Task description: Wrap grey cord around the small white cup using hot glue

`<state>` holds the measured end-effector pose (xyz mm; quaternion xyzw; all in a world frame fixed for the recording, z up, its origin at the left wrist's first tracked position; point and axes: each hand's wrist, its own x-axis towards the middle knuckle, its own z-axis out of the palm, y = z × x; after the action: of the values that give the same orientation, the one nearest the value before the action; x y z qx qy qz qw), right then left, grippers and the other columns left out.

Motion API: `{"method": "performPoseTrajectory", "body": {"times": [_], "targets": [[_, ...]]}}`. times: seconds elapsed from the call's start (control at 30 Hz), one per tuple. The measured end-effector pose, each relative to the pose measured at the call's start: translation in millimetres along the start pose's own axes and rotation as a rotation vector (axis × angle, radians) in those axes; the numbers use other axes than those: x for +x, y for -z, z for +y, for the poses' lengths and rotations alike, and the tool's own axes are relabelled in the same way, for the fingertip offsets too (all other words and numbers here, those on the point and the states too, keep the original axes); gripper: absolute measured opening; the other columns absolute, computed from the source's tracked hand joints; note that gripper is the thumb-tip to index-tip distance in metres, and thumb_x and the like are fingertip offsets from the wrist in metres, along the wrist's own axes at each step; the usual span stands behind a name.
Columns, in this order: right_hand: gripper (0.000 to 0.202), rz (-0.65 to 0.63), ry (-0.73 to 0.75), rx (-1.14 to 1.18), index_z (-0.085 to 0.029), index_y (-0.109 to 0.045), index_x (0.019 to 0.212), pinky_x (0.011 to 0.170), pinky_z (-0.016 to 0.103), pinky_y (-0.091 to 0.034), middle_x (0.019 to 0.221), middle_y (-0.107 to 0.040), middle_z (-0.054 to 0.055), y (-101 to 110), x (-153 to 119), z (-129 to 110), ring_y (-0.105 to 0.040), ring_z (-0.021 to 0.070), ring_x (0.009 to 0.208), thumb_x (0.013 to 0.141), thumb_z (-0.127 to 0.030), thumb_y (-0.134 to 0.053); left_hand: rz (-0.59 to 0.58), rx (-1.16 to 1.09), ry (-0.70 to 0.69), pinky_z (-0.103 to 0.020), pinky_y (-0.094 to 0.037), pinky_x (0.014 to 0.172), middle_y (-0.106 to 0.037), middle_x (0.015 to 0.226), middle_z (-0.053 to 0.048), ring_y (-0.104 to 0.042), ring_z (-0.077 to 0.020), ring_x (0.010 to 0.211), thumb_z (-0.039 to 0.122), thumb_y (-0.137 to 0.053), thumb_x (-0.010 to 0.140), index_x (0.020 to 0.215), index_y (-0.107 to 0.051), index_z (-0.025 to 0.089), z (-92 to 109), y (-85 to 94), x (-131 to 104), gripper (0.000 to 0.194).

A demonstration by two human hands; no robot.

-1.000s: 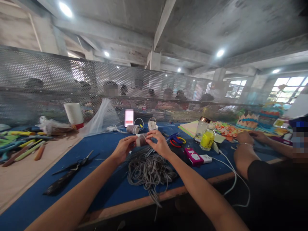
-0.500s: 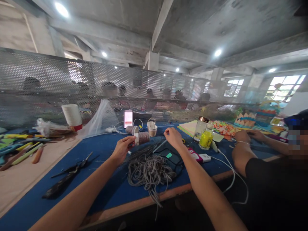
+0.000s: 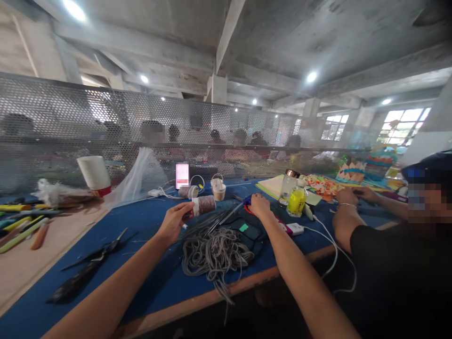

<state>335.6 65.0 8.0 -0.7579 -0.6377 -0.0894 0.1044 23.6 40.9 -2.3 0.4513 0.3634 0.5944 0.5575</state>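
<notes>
In my left hand (image 3: 175,219) is a white paper cup wrapped in grey-brown cord (image 3: 205,205), lying on its side, my fingers closed at its white end. A second wrapped cup (image 3: 187,191) lies just behind it. My right hand (image 3: 259,205) is closed on a small tool with blue and red handles (image 3: 247,205), partly hidden by the fingers. Between my forearms lies a heap of grey cord (image 3: 215,254) near the table's front edge. A small basket with a handle (image 3: 218,189) stands behind the hands, beside a lit phone (image 3: 182,176).
Black-handled scissors (image 3: 88,270) lie at the left, near stacked paper cups (image 3: 94,175) and clay-like coloured sticks (image 3: 24,230). A glass jar (image 3: 288,188) and a yellow bottle (image 3: 296,201) stand right. A person's arms (image 3: 346,221) work beyond them.
My right hand has moved slightly right and down and now holds the blue and red-handled tool. My left hand still holds the wrapped cup. The camera view has shifted slightly.
</notes>
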Motion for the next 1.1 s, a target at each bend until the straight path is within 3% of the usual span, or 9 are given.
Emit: {"method": "performPoseTrajectory", "body": {"times": [0.33, 0.6, 0.93, 1.1], "targets": [[0.047, -0.037, -0.053, 0.021, -0.003, -0.049, 0.122, 0.087, 0.041, -0.045, 0.106, -0.063, 0.026, -10.6, 6.9, 7.9, -0.062, 0.0302, 0.104, 0.081, -0.023, -0.057, -0.013, -0.021, -0.004, -0.022, -0.046, 0.063, -0.067, 0.075, -0.002, -0.058, -0.0132, 0.068, 0.031, -0.081, 0.059, 0.077, -0.074, 0.017, -1.4, 0.1, 0.4, 0.024], [0.041, 0.011, -0.029, 0.024, 0.000, -0.048, 0.123, 0.086, 0.036, -0.045, 0.107, -0.062, 0.027, -13.9, 4.5, 5.6, -0.062, 0.0277, 0.104, 0.084, -0.012, -0.046, -0.008, -0.016, -0.008, -0.021, -0.047, 0.064, -0.066, 0.074, -0.002, -0.057, -0.0131, 0.068, 0.031, -0.080, 0.060, 0.076, -0.075, 0.018, 0.4, -1.8, -2.0, 0.022], [0.034, 0.107, -0.047, 0.044, -0.004, -0.054, 0.114, 0.084, 0.033, -0.047, 0.114, -0.054, 0.024, -9.9, 2.0, 5.2, -0.061, 0.0256, 0.100, 0.087, -0.023, -0.049, 0.015, -0.034, -0.017, -0.022, -0.046, 0.064, -0.066, 0.071, -0.002, -0.057, -0.0120, 0.066, 0.032, -0.081, 0.059, 0.076, -0.074, 0.015, 4.8, -4.8, -4.4, 0.025], [0.032, 0.243, -0.112, 0.096, -0.011, -0.052, 0.114, 0.081, 0.032, -0.046, 0.113, -0.055, 0.018, 1.4, 0.6, 2.1, -0.061, 0.0245, 0.097, 0.086, -0.027, -0.050, 0.048, -0.051, -0.049, -0.022, -0.045, 0.064, -0.067, 0.073, -0.001, -0.058, -0.0123, 0.068, 0.033, -0.080, 0.059, 0.076, -0.073, 0.016, 5.1, -2.3, -2.2, 0.026]]}}
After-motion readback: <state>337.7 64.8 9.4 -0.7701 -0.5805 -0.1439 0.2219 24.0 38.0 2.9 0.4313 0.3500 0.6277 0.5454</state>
